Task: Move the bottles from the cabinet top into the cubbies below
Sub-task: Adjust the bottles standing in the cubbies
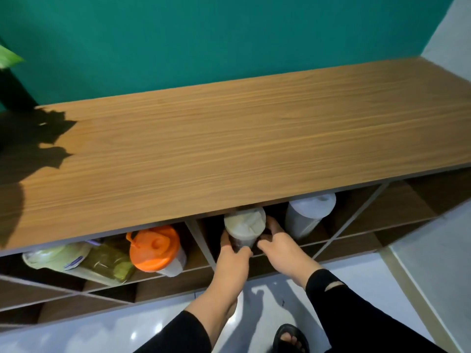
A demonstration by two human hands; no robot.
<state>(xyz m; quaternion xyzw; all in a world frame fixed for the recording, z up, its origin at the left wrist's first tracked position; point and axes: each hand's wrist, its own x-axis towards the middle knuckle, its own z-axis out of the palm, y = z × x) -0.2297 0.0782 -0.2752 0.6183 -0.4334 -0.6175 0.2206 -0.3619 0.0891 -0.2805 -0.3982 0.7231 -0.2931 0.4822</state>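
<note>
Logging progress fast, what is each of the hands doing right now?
Left hand: closed on the cream-lid bottle in the cubby.
Right hand: closed on the same bottle's other side.

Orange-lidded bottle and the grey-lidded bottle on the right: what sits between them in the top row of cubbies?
In the head view, a white divider panel, then the cream-lidded bottle, gripped by the left hand and right hand.
</note>
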